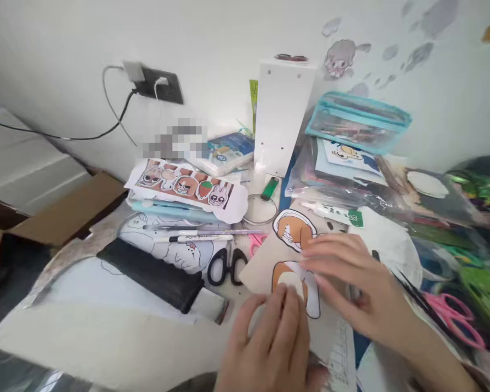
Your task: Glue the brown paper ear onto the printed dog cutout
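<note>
Left grip (pixel 269 337) near black scissors (pixel 227 267)

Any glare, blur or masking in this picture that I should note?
Head view: the left hand and right hand look soft-edged; head view: the green packaging at the right edge is smeared; head view: pale glints show on the clear plastic bag; head view: a blocky mosaic patch hides detail below the wall socket.

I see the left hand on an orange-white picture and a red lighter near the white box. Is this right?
The lighter near the white box is green, not red, as the head view shows; the left hand is on the picture.
</note>
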{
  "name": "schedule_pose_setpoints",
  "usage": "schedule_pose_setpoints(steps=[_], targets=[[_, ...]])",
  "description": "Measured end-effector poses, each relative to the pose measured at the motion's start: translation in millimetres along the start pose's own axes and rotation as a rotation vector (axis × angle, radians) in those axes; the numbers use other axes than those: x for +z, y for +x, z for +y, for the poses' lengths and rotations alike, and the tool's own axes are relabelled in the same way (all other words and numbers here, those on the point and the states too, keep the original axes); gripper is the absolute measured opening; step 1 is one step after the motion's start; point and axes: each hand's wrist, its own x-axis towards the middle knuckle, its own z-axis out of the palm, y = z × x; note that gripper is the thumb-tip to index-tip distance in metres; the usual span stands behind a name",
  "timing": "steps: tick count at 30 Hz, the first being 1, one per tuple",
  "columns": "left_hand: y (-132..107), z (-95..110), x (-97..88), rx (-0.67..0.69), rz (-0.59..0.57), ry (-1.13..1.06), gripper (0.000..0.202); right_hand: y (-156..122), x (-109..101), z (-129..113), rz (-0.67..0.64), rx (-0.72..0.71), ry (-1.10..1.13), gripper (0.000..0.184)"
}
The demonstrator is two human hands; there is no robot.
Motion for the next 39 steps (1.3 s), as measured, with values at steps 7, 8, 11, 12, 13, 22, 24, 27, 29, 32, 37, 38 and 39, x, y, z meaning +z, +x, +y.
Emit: schedule_pose_setpoints(steps=[7, 8, 11, 12, 13, 22, 24, 27, 29, 32, 37, 38, 39], targets=[[3.8, 2.5, -5.3, -0.020, -0.060, 0.008, 0.046, -16.3, 8.1, -12.3, -0.030, -0.083, 0.036, 0.039], [3.7, 2.5, -5.5, -0.026, -0.060, 0.007, 0.045, -17.2, 8.2, -13.5, -0.036, -0.096, 0.030, 0.040], [2.6, 2.4, -6.4, -0.020, -0.078, -0.007, 0.046, -18.8, 9.5, -14.4, -0.044, -0.131, 0.005, 0.041], [2.4, 2.1, -7.0, -0.009, -0.087, -0.013, 0.048, -19.0, 10.2, -14.1, -0.047, -0.139, -0.002, 0.040], [2.6, 1.5, -7.8, 0.002, -0.093, -0.018, 0.051, -19.1, 10.9, -13.7, -0.052, -0.144, -0.010, 0.040], [9.7, -11.5, -30.4, -0.118, -0.188, -0.217, 0.046, -17.3, 12.2, -15.9, -0.024, -0.163, -0.048, 0.028], [5.1, -10.2, -34.5, -0.145, -0.201, -0.212, 0.036, -17.1, 12.1, -16.5, -0.027, -0.162, -0.046, 0.028], [-2.9, -2.4, -33.5, -0.152, -0.164, -0.166, 0.032, -17.3, 12.2, -16.1, -0.033, -0.162, -0.043, 0.031], [-5.6, 3.8, -29.4, -0.126, -0.142, -0.109, 0.036, -17.6, 12.2, -15.5, -0.043, -0.159, -0.044, 0.032], [-5.2, 10.4, -23.5, -0.100, -0.138, -0.038, 0.044, -18.0, 11.9, -14.7, -0.054, -0.167, -0.037, 0.032], [-2.9, 15.4, -20.4, -0.124, -0.144, -0.017, 0.048, -19.2, 11.4, -14.3, -0.064, -0.159, -0.046, 0.032], [-2.9, 16.2, -20.0, -0.126, -0.139, -0.012, 0.049, -19.3, 11.3, -14.4, -0.066, -0.157, -0.052, 0.032], [-2.9, 17.0, -19.3, -0.127, -0.136, -0.009, 0.049, -19.3, 11.1, -14.5, -0.070, -0.157, -0.058, 0.032]])
